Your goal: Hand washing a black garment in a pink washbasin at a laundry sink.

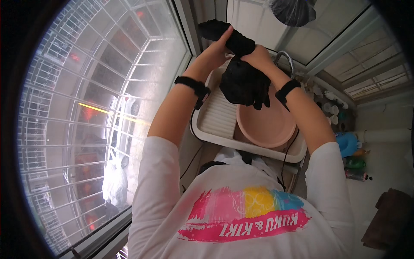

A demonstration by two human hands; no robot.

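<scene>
A bunched black cloth [244,79] hangs over the washboard sink, gripped by both hands near its upper part. My left hand [223,43] holds the upper left portion, its thumb lying along the fabric. My right hand [257,58] grips the cloth at its narrowed middle, and the lower part spreads below in folds. Beneath it, a pink plastic basin [266,124] stands in the sink's bowl, partly hidden by the cloth and right forearm. The white ribbed washboard [221,113] lies to the left of the basin.
A curved metal faucet [286,60] rises behind the sink [207,134]. Bottles, including a blue one [346,144], and small cups [333,113] stand at right. A barred window [113,97] is on the left. A dark bag in clear plastic [292,11] hangs above. Brown cloth [388,218] is at lower right.
</scene>
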